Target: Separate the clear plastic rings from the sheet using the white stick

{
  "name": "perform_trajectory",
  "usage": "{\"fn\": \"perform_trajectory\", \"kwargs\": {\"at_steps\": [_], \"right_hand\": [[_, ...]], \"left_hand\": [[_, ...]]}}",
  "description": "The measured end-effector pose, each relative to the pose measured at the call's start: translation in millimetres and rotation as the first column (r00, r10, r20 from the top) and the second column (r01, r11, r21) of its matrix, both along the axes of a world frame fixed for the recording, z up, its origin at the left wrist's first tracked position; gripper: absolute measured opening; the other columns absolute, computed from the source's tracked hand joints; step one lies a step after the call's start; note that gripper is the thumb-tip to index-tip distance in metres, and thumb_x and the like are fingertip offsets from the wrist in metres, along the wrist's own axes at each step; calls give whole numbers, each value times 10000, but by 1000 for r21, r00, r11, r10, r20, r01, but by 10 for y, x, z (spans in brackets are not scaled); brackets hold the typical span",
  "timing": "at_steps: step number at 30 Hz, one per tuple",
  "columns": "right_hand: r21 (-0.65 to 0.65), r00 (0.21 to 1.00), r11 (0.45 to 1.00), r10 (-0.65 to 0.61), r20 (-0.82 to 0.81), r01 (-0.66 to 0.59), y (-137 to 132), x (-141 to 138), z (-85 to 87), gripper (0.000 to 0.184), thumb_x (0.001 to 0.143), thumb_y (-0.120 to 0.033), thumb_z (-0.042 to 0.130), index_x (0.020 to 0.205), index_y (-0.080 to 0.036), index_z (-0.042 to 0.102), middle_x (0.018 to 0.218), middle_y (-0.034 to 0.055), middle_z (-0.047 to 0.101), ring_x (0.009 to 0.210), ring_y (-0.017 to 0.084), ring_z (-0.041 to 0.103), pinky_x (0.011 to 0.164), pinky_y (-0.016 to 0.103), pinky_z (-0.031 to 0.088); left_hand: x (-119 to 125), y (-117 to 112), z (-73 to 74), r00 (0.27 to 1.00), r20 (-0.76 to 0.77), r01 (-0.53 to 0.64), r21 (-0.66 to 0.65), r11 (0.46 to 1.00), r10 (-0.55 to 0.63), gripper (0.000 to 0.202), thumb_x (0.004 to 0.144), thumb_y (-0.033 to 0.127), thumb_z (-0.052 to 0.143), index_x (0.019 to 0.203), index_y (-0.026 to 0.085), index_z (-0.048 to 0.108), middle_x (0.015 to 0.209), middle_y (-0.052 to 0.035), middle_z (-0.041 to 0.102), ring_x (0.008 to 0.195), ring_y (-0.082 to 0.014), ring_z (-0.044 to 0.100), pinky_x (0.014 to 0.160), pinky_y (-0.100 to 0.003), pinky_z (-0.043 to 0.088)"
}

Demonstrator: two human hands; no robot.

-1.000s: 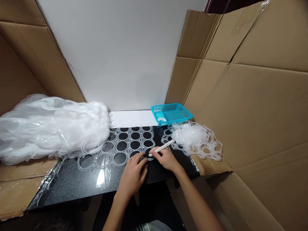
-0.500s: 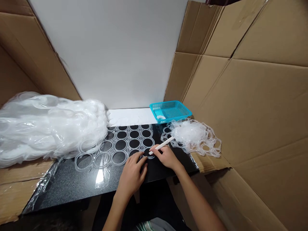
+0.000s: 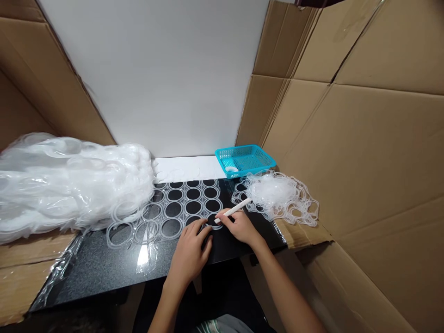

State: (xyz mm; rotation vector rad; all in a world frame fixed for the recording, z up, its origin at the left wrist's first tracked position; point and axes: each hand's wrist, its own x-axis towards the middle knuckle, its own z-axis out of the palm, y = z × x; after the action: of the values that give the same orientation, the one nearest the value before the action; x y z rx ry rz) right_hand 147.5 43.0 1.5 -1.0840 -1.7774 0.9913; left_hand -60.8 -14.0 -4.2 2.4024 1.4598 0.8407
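Observation:
A clear plastic sheet of joined rings [image 3: 193, 206] lies on the black speckled table. At its near right corner, my right hand [image 3: 239, 225] is closed round a slim white stick [image 3: 239, 207]; the stick's lower end is over a corner ring and the other end slants up to the right. My left hand [image 3: 192, 245] rests on the sheet's near edge, its fingers stretched out and fingertips touching the plastic beside that same ring. I cannot make out anything held in the left hand.
On the left is a large heap of clear plastic sheets [image 3: 76, 185]. A tangle of thin clear rings [image 3: 277, 194] sits to the right. Behind it stands a blue basket [image 3: 246, 162] with a white ring [image 3: 231, 169] inside. Cardboard walls [image 3: 374, 152] and a white panel [image 3: 166, 83] surround the table [image 3: 100, 273].

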Motion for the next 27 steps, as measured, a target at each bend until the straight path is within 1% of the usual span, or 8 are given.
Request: {"fn": "perform_trajectory", "kwargs": {"at_steps": [8,14,20,27], "right_hand": [[12,1000,1000,-3,7,3,-14,-7,3,284,996,-406,600,912,-211,788,1017,65,802,976,237,738,966,374,549],[-4,1000,1000,2,-23,-2,-7,6,-10,277,987,-415,623,907,-209,790,1003,62,803,971,242,741,929,362,560],[8,1000,1000,0,-16,0,6,5,-26,265,992,-401,619,899,-218,786,1050,60,805,986,245,742,964,379,542],[-11,999,1000,-5,-33,5,5,5,-25,259,984,-398,628,895,-220,794,1011,58,803,977,245,745,914,363,570]], "left_hand": [[1,-7,16,1000,2,5,-8,1000,-5,242,1006,234,545,1204,261,681,1405,-81,629,1304,-290,576,1096,-501,486],[-2,1,23,1000,-22,13,-9,1000,-13,245,1012,232,547,1221,255,673,1402,-81,628,1305,-289,572,1085,-508,492],[5,-12,47,999,-33,11,4,1000,-11,249,1006,217,559,1227,256,668,1390,-77,638,1295,-287,579,1072,-507,505],[14,-13,49,999,-39,8,4,1000,-8,251,1006,208,562,1233,250,661,1407,-81,627,1308,-291,569,1077,-521,502]]}}
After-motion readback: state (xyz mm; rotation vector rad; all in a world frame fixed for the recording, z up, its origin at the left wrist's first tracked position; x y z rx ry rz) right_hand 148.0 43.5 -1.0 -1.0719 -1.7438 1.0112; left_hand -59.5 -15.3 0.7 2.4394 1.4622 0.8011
